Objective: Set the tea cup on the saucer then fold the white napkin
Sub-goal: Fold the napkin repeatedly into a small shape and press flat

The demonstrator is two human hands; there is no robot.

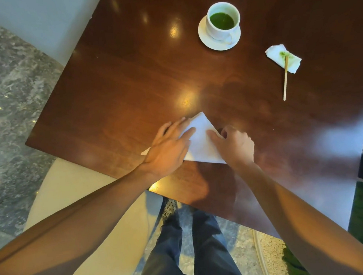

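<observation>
A white tea cup (223, 20) with green tea in it stands on the white saucer (208, 41) at the far side of the dark wooden table (126, 87). The white napkin (201, 139) lies near the table's front edge, folded into a triangle shape. My left hand (168, 150) lies flat on its left part with fingers spread. My right hand (235, 145) presses on its right edge with curled fingers, covering that corner.
A crumpled, green-stained napkin (283, 58) with a wooden stir stick (285, 81) lies at the right of the table. A beige chair (90, 214) stands at the near left, my legs below the table's edge. Plants border the right side.
</observation>
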